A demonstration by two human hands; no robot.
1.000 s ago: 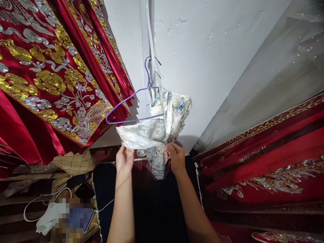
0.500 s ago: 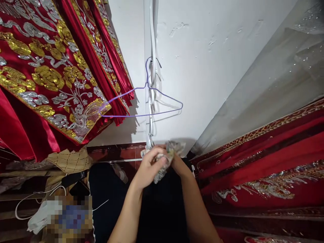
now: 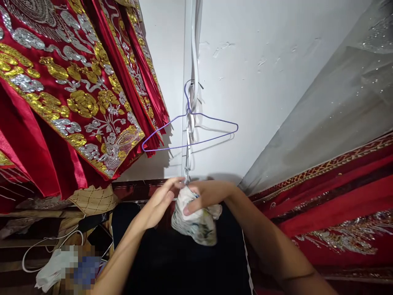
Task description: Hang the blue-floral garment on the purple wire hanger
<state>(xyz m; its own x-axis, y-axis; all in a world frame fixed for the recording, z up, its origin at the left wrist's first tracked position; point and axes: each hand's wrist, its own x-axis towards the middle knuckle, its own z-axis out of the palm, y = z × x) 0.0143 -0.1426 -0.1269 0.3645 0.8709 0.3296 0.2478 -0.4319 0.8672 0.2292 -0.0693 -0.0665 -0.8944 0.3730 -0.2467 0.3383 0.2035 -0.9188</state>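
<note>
Just below the middle of the frame, the right hand [image 3: 206, 196] is clenched around a bunched floral cloth [image 3: 196, 221], fingers wrapped over the top of the bundle, the bulk of it sagging below and slightly right of the grip. The left hand [image 3: 159, 203] is released, palm flat and fingers stretched toward the bundle's upper left edge, touching or just beside it; I cannot tell which. So the cloth lies to the right of the left hand and under the right, which is the nearer one. The wad has no clear long axis. Directly above, a bare purple wire hanger [image 3: 192, 131] hangs on the white wall [image 3: 260, 102], with red embroidered garments [image 3: 70, 94] at the upper left
</note>
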